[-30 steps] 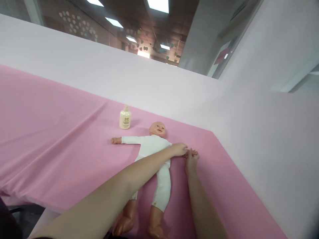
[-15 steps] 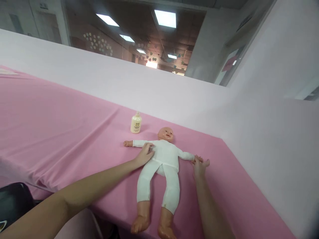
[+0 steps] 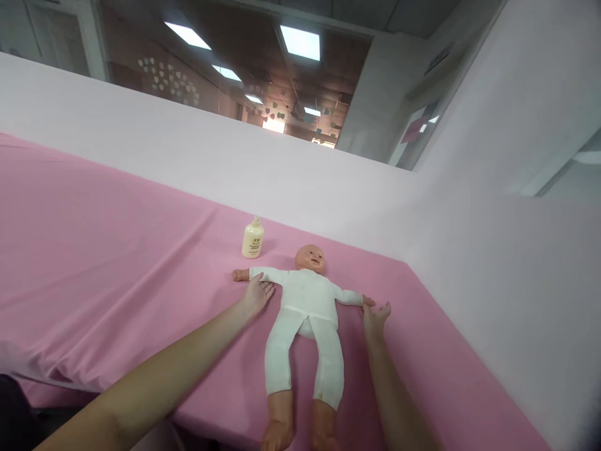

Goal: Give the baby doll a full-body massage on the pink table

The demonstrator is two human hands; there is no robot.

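A baby doll (image 3: 307, 297) in a white suit lies on its back on the pink cloth, arms spread and legs pointing towards me. My left hand (image 3: 257, 296) is turned palm up beside the doll's sleeve at the left, its thumb near the sleeve and its fingers loosely apart, with nothing in it. At the doll's other hand (image 3: 369, 301), on the right, my right hand (image 3: 374, 321) has its fingertips at the wrist and its thumb stretched away. Part of those fingers is hidden under the doll's hand.
A cream pump bottle (image 3: 253, 241) stands behind the doll's arm at the left. Pink cloth (image 3: 141, 250) covers the table, with folds at the left. Behind it rises a white wall (image 3: 282, 181) with a window (image 3: 235, 75). A dark object (image 3: 14, 413) is at lower left.
My left hand has moved left from the doll's chest to its sleeve and turned palm up. The right hand stays by the doll's hand, its fingers now less over it. The view has shifted slightly.
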